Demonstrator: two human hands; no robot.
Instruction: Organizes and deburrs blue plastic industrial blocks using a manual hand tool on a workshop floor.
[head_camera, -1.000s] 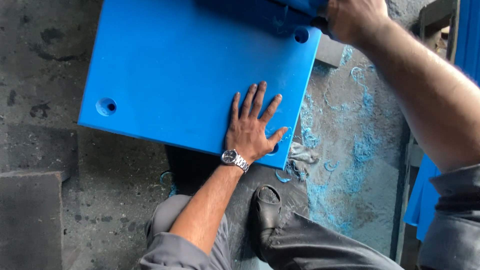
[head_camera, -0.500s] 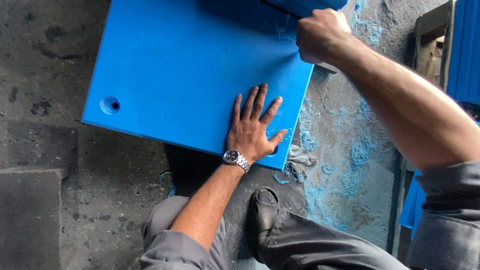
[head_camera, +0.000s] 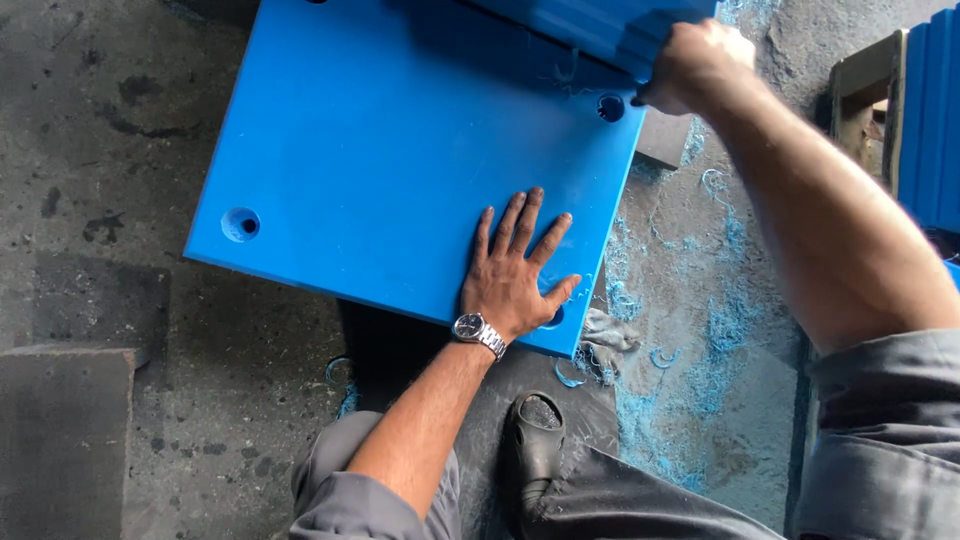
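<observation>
Large blue plastic slab (head_camera: 400, 150), flat, square-cornered, lying tilted across a grimy dark concrete floor (head_camera: 110, 120). Round countersunk holes near its corners: one at the near left (head_camera: 240, 224), one at the far right (head_camera: 610, 107). Near edge of the slab overhangs a dark gap beside the person's legs.

Left hand (head_camera: 515, 270) palm-down on the slab near its near right corner, fingers (head_camera: 510, 220) spread apart and pressed flat on the blue surface, thumb out toward the edge. Nothing gripped; it only bears on the slab. Metal wristwatch (head_camera: 478, 330) on that wrist, grey sleeve below.

Right hand (head_camera: 695, 65) at the far right corner of the slab, just beside the far hole, closed into a fist with fingers curled together. It meets a second, darker blue piece (head_camera: 600, 25) that lies across the slab's far edge; cannot tell what the fist holds, as the grip is hidden by the back of the hand.

Blue shavings (head_camera: 700, 330) and curls scattered over the floor to the right of the slab, thickest along its right edge. A crumpled grey rag (head_camera: 610, 330) lies at the near right corner. Black shoe (head_camera: 535, 440) below the slab, grey trousers around it. More blue panels (head_camera: 930, 110) stand upright at the right border. Dark block (head_camera: 60, 430) at lower left.
</observation>
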